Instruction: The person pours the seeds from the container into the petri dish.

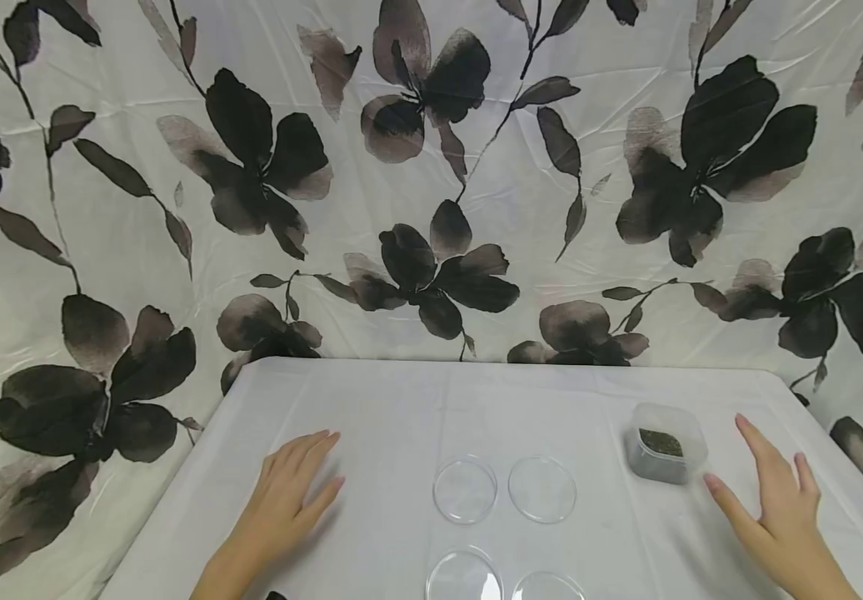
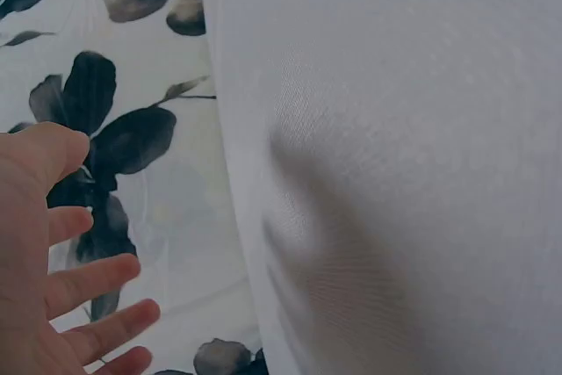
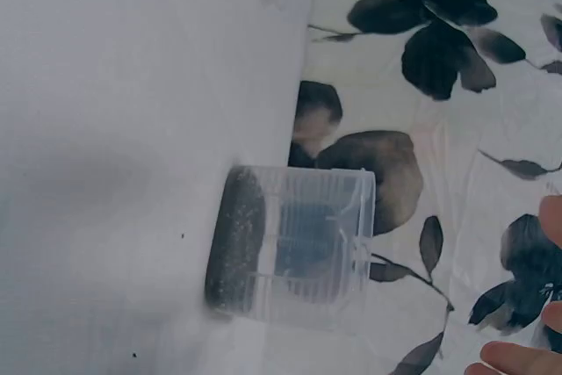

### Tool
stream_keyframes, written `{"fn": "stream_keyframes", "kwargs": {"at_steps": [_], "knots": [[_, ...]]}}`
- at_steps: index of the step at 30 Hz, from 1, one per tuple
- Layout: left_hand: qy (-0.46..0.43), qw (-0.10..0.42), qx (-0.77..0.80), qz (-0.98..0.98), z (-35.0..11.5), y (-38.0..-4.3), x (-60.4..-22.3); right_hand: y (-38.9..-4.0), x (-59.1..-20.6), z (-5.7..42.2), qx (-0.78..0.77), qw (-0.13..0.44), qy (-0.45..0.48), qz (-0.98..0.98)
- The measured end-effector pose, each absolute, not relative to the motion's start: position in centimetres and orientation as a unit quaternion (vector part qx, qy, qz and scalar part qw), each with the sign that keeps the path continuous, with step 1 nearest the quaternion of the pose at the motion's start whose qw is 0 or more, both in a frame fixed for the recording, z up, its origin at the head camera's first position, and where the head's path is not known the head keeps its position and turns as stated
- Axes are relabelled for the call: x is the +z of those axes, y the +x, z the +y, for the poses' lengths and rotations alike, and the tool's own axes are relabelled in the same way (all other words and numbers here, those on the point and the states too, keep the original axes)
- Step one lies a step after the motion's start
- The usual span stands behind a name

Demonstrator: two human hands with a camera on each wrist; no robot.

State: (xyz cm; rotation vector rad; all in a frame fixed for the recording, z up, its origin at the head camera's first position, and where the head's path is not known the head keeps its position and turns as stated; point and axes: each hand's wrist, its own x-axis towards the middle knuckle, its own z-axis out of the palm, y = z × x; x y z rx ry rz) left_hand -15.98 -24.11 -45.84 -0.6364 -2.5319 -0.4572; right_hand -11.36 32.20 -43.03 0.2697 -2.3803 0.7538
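My left hand [image 1: 285,496] hovers over the left part of the white table, fingers extended and holding nothing; its spread fingers also show in the left wrist view. At the right, my right hand [image 1: 772,517] is held with thumb and fingers apart, nothing between them. Just left of its thumb stands a clear plastic tub [image 1: 666,443] with dark green flaky bits [image 1: 660,442] at the bottom. In the right wrist view the tub [image 3: 303,248] has ribbed sides and a dark layer in its base, with only fingertips [image 3: 518,359] visible at the edge.
Two clear round dishes [image 1: 465,492] lie side by side at the table's middle. Nearer the front edge are two more round dishes [image 1: 465,577], cut off by the frame. A floral cloth [image 1: 431,167] hangs behind the white table [image 1: 371,417]. A small black object [image 1: 276,595] shows near my left wrist.
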Motion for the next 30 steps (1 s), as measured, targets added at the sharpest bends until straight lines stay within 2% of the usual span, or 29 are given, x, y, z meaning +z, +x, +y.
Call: {"fn": "stream_keyframes", "kwargs": {"at_steps": [8,17,21,27,30], "knots": [[-0.241,0.237,-0.242,-0.909,-23.5,-17.0,-46.1,-12.7,-42.9,33.0,0.351,0.316,0.092,-0.877],[-0.235,0.174,-0.327,-0.898,-21.6,-18.1,-46.5,-15.7,-44.2,33.8,0.460,0.280,0.067,-0.840],[-0.240,0.155,-0.361,-0.888,-20.5,-18.5,-46.8,-16.8,-45.1,34.2,0.539,0.251,0.043,-0.803],[-0.259,0.135,-0.405,-0.866,-18.5,-19.3,-47.5,-18.7,-46.3,34.2,0.745,0.193,0.078,-0.634],[-0.259,0.110,-0.433,-0.856,-17.3,-19.9,-47.8,-19.6,-46.9,34.2,0.790,0.149,0.080,-0.589]]}}
